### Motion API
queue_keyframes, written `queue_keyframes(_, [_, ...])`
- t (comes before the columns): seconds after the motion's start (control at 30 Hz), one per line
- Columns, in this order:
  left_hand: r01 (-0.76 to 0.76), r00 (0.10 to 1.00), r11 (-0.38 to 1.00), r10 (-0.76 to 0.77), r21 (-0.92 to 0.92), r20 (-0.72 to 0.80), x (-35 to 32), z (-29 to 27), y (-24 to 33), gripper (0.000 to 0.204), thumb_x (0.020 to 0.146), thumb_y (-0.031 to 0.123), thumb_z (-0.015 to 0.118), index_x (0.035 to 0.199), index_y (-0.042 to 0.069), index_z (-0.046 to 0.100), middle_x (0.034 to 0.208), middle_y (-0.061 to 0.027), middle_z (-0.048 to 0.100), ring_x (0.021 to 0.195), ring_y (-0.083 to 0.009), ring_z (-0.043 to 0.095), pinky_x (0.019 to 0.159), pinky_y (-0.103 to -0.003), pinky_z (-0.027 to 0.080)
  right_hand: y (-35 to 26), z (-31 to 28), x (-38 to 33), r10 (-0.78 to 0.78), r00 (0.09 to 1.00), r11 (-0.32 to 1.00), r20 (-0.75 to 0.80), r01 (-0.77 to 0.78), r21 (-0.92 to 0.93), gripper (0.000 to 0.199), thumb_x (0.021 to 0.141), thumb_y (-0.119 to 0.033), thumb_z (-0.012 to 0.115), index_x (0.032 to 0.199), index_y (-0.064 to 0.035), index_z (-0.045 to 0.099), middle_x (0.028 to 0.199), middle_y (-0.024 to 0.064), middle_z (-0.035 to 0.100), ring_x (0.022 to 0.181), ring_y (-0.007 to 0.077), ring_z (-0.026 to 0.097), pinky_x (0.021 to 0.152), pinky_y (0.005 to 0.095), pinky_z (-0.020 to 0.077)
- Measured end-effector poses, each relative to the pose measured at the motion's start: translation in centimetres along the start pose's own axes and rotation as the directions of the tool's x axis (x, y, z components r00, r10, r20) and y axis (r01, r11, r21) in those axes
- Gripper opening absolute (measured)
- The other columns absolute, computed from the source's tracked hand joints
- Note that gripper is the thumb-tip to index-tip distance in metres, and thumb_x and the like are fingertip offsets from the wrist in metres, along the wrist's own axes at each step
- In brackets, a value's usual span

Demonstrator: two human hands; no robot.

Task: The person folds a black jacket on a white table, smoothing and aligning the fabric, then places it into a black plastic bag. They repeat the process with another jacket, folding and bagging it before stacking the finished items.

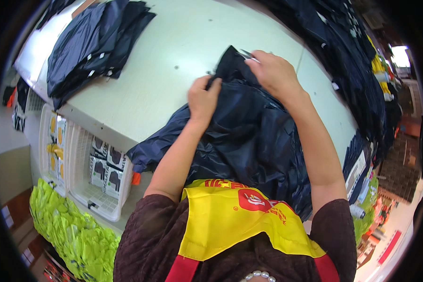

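A dark navy garment (254,127) of thin, shiny fabric lies spread across the table in front of me and hangs over its near edge. Its narrower black end (232,66) points away from me. My left hand (203,99), slightly blurred, pinches the left edge of that black part between thumb and fingers. On the other side, my right hand (278,75) is closed around a small pointed metal tool (245,53), whose silver tip shows beside the black fabric. Most of the tool is hidden in the fist, so its exact kind is unclear.
The white table (169,42) carries a pile of navy garments (96,49) at far left and a long heap of dark garments (333,51) along the right. White baskets (75,197) with packaged goods stand below left, beside bright yellow-green bundles (70,230).
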State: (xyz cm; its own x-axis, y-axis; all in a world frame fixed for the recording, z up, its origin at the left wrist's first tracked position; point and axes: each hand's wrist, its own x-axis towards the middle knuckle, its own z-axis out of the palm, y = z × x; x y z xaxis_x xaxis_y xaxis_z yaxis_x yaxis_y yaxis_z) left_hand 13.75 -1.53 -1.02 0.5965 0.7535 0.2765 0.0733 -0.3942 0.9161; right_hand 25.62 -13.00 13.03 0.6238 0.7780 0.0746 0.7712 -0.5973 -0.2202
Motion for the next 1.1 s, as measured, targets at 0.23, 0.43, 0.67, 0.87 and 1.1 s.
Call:
queue_keyframes(0.23, [0.261, 0.961, 0.929, -0.225, 0.264, -0.159, 6.7, -3.4, -4.2, 0.056, 0.079, 0.029, 0.069, 0.12, -0.004, 0.052, 0.1, -0.0178, 0.061, 0.084, -0.0254, 0.06, 0.076, -0.036, 0.047, 18.5, -0.4, -16.8, 0.663, 0.742, 0.738, -0.099, -0.626, 0.252, 0.039, 0.088, -0.039, 0.05, 0.096, -0.0029, 0.061, 0.088, 0.0186, 0.065, 0.084, 0.038, 0.06, 0.074, 0.0419, 0.0465])
queue_keyframes(0.43, [-0.212, 0.888, 0.977, 0.177, 0.036, 0.425, 1.6, 3.9, 9.0, 0.023, 0.084, 0.017, 0.063, 0.102, 0.002, 0.064, 0.091, -0.0105, 0.066, 0.083, -0.0218, 0.061, 0.077, -0.03, 0.048, 26.7, 4.8, -32.5, 0.927, 0.37, 0.374, -0.062, -0.925, 0.071, 0.04, 0.086, -0.04, 0.051, 0.099, -0.0028, 0.059, 0.093, 0.021, 0.064, 0.092, 0.0386, 0.06, 0.079, 0.0429, 0.0471])
queue_keyframes(0.67, [-0.732, 0.375, 0.663, 0.585, -0.158, 0.719, -8.4, 21.7, 14.0, 0.065, 0.073, 0.053, 0.067, 0.109, -0.001, 0.061, 0.105, -0.0183, 0.064, 0.099, -0.0344, 0.06, 0.093, -0.037, 0.042, 24.2, 5.6, -32.0, 0.885, 0.462, 0.418, 0.06, -0.845, 0.333, 0.049, 0.076, -0.049, 0.061, 0.089, -0.0009, 0.062, 0.085, 0.0196, 0.065, 0.081, 0.033, 0.062, 0.074, 0.0372, 0.048])
queue_keyframes(0.87, [-0.771, -0.21, 0.626, -0.08, -0.115, 0.974, -7.2, 26.8, 16.2, 0.056, 0.065, 0.05, 0.068, 0.094, 0.002, 0.067, 0.094, -0.0169, 0.066, 0.087, -0.0297, 0.062, 0.076, -0.036, 0.049, 19.1, 1.0, -35.9, 0.694, 0.625, 0.611, 0.359, -0.774, 0.166, 0.045, 0.066, -0.042, 0.075, 0.088, -0.0044, 0.062, 0.081, 0.0155, 0.065, 0.079, 0.0295, 0.063, 0.067, 0.0348, 0.0492])
queue_keyframes(1.1, [0.337, 0.596, 0.828, 0.182, -0.449, 0.782, -5.5, 24.7, 16.6, 0.014, 0.083, 0.011, 0.068, 0.092, 0.0, 0.065, 0.077, 0.0052, 0.058, 0.072, -0.0039, 0.049, 0.063, -0.018, 0.039, 17.3, -1.5, -41.1, 0.818, 0.399, 0.544, -0.414, -0.769, 0.335, 0.013, 0.075, -0.01, 0.064, 0.085, -0.0075, 0.057, 0.07, 0.0134, 0.062, 0.064, 0.0296, 0.063, 0.057, 0.0369, 0.0487])
